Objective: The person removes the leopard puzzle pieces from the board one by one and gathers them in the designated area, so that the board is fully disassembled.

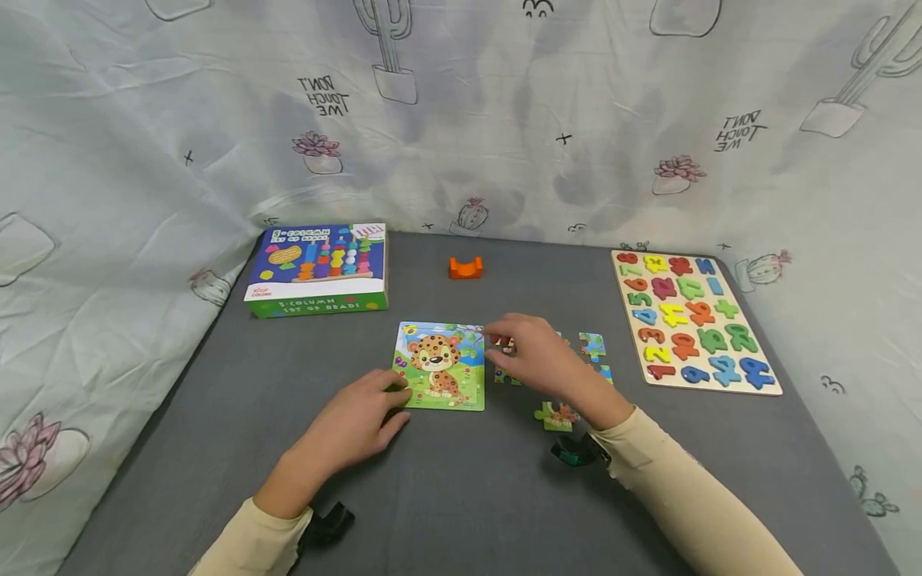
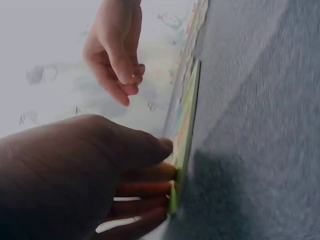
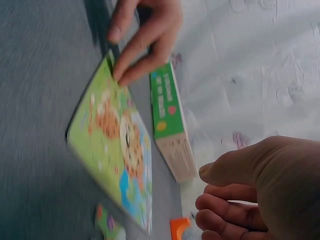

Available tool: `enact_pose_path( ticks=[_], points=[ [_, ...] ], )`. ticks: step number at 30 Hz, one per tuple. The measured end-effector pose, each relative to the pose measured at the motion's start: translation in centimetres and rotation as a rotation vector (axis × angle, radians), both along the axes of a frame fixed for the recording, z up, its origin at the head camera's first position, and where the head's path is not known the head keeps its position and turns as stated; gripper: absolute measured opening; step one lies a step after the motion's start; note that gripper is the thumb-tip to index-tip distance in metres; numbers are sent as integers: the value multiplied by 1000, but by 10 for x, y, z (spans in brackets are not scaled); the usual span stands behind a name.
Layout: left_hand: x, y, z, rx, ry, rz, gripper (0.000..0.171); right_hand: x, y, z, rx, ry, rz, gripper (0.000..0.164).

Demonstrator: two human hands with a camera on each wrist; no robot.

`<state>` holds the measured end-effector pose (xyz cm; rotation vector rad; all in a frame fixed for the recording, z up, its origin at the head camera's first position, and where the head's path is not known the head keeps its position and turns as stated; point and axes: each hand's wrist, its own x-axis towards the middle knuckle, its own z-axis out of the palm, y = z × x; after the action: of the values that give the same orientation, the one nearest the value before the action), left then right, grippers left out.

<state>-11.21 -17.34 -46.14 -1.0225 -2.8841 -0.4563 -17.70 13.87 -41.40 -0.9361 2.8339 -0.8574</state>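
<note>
A square picture puzzle (image 1: 439,364) showing a spotted leopard cub lies flat on the grey table. My left hand (image 1: 363,416) rests its fingertips against the puzzle's lower left edge, fingers relaxed. Over the puzzle's upper right edge hovers my right hand (image 1: 536,356). Its fingers (image 3: 220,215) hang loosely curled in the right wrist view, with nothing visible between them. Loose jigsaw pieces lie right of the puzzle, among them a blue-and-green piece (image 1: 593,344) and a green-and-orange piece (image 1: 558,416). The right hand and forearm partly hide the others.
A bead set box (image 1: 320,272) lies at the back left. An orange plastic piece (image 1: 466,270) stands at the back middle. On the right lies a wooden board (image 1: 678,380) with coloured letters and numbers. Printed cloth (image 1: 490,120) hangs behind the table.
</note>
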Motion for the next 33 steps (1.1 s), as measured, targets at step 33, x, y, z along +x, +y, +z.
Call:
enact_pose_path(
  ticks=[33],
  points=[
    [-11, -11, -15, 94, 52, 147, 44, 22, -98, -52, 135, 40, 45, 37]
  ],
)
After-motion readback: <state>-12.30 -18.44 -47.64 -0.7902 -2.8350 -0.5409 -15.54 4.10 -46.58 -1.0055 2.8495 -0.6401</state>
